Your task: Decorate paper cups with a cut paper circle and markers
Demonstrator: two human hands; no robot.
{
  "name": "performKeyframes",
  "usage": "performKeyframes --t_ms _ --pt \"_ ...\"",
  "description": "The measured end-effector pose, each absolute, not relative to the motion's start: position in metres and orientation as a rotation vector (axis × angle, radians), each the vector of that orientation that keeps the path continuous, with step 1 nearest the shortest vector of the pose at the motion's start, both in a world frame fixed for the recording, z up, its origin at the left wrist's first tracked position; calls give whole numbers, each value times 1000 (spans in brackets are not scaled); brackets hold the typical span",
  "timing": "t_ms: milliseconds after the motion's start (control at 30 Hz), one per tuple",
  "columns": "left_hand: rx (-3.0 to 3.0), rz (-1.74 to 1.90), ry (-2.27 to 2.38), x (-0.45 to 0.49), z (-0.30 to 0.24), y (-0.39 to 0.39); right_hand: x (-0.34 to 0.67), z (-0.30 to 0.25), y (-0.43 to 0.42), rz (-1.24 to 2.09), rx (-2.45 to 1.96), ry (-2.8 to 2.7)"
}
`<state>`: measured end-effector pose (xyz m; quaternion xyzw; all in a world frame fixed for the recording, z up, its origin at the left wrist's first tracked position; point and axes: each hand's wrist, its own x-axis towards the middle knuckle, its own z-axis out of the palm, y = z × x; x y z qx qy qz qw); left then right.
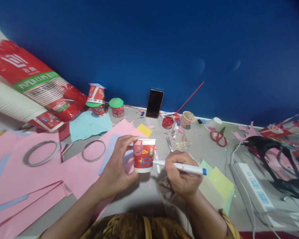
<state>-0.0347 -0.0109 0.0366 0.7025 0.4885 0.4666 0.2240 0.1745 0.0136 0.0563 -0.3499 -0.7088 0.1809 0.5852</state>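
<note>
My left hand (119, 166) is wrapped round a red-and-white paper cup (144, 156), holding it upright just above the grey table (201, 149). My right hand (181, 172) grips a white marker (181, 167) with a blue end cap, its tip touching the cup's right side. A blue rectangle is drawn on the cup's red band. Pink paper sheets (27, 179) lie under and left of my left hand.
Two tape rings (93, 151) lie on the pink paper. A sleeve of paper cups (27, 89) sits far left. Decorated cups (97, 99), a phone (154, 103) against the blue wall, red scissors (219, 136), a power strip (254, 186) and a black glue gun (271, 146) crowd the back and right.
</note>
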Motion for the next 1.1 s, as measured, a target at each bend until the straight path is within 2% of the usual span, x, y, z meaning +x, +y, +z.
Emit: performKeyframes --t_ms 800,1100 --pt "1991 1263 1348 -34 35 -10 171 61 12 329 -774 -1771" --pt "1957 1290 1338 -35 36 -11 171 62 11 446 -772 -1813"
